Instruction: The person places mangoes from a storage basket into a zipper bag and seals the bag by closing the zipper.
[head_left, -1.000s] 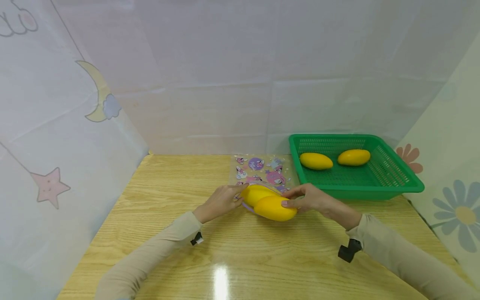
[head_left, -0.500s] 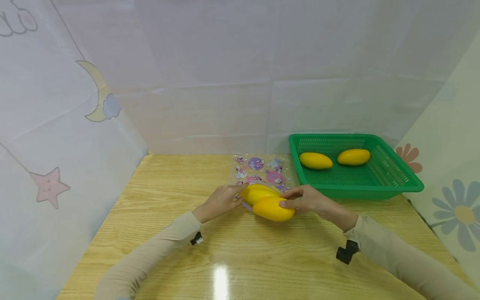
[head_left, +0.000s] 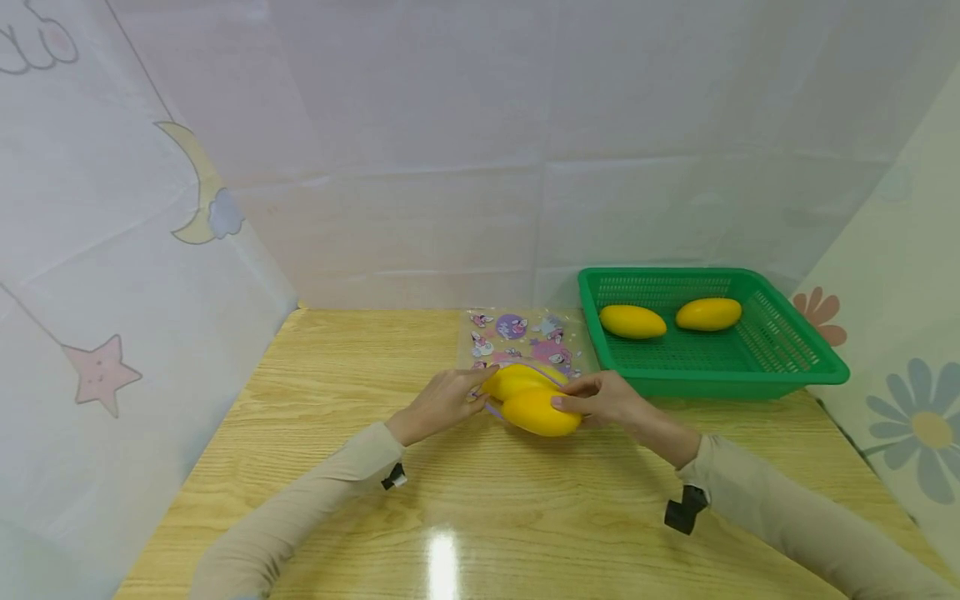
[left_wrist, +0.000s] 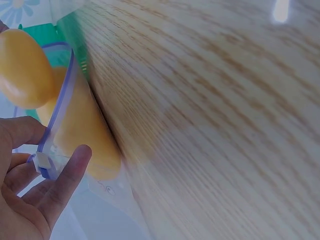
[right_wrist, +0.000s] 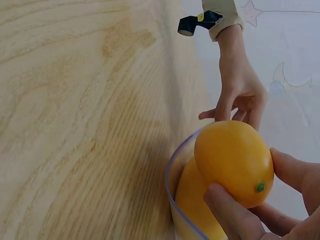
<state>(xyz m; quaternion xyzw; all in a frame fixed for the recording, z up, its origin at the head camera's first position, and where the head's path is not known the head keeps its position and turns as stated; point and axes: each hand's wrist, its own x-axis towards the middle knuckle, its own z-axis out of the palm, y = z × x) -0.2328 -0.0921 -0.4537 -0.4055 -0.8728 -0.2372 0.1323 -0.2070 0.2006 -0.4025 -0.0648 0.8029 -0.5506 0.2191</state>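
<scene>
A clear zip bag (head_left: 512, 332) with pink and purple print lies on the table, its purple-edged mouth facing the person. My left hand (head_left: 441, 406) pinches the left side of that mouth; the left wrist view has the white slider (left_wrist: 43, 160) among its fingers. Inside the bag rests a yellow mango (left_wrist: 85, 132). A second mango (head_left: 538, 414), with a green stem tip in the right wrist view, is gripped by my right hand (head_left: 613, 402) between thumb and fingers. It is at the bag's opening, overlapping the first mango in the head view.
A green plastic basket (head_left: 712, 387) stands at the back right, just beyond my right hand. Two mangoes lie in it, one on the left (head_left: 632, 322) and one farther right (head_left: 708, 314). The wooden table (head_left: 360, 533) meets a covered wall behind.
My right hand has shifted slightly left with its mango, further over the bag's mouth. The purple rim now shows higher around the fruit. My left hand has stayed in place.
</scene>
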